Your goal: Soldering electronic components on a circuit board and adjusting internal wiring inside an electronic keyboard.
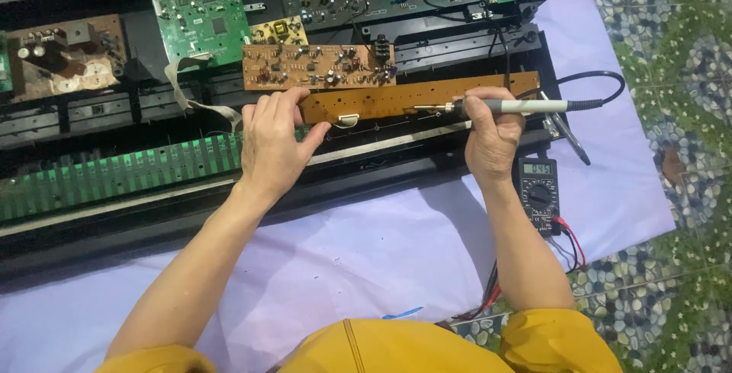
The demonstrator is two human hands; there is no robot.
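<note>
My left hand (271, 140) grips the left end of a long brown circuit board (381, 100), holding it tilted above the opened black keyboard chassis (229, 197). My right hand (492, 136) is closed around a grey-handled soldering iron (518, 106). Its metal tip points left and touches the middle of the long board. A black cable (602, 83) runs from the iron's handle to the right. A second brown board with components (316, 65) lies just behind the long one.
Green boards (202, 20) and a yellow board (279, 31) lie at the back. A row of green key contacts (114, 175) runs at the left. A black multimeter (538, 190) with red and black leads and pliers (564, 133) rest at the right on a lilac cloth (366, 258).
</note>
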